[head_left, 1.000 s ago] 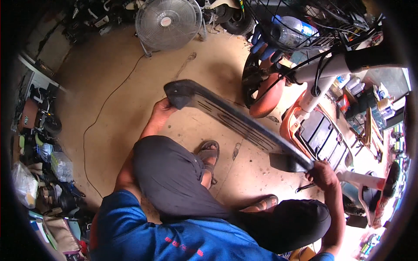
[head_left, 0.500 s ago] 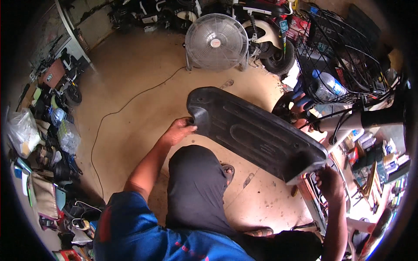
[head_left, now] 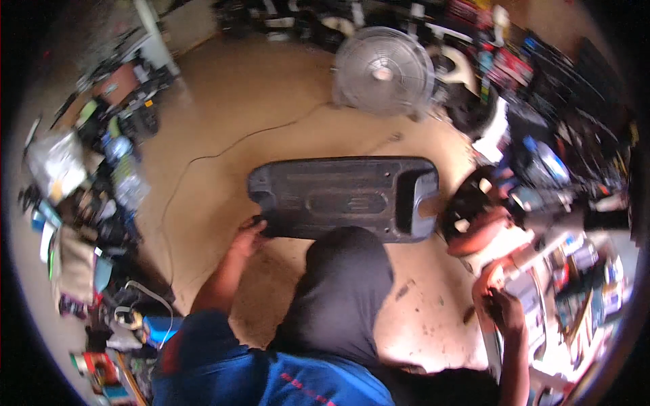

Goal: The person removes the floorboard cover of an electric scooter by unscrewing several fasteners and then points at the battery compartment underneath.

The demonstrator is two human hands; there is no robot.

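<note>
A long black molded plastic panel [head_left: 338,196] with raised ribs and a notch at each end hangs over the floor ahead of my knee. My left hand [head_left: 249,235] is closed on its near left corner. Nothing supports the panel's right end now. Over on the right, my right hand [head_left: 500,301] is apart from the panel, beside the pale frame of a vehicle [head_left: 518,254]. Its fingers are dark and smeared by motion, so whether they touch the frame or hold anything is unclear.
A round floor fan [head_left: 384,71] stands at the back, its thin cable [head_left: 237,142] running across the floor to the left. Bags and parts [head_left: 61,162] are heaped along the left side. Several bottles and boxes [head_left: 589,271] crowd the right side.
My right hand has let go of the panel and moved down a little. The panel has swung from slanting to nearly level and shifted left with my left hand. The view has turned.
</note>
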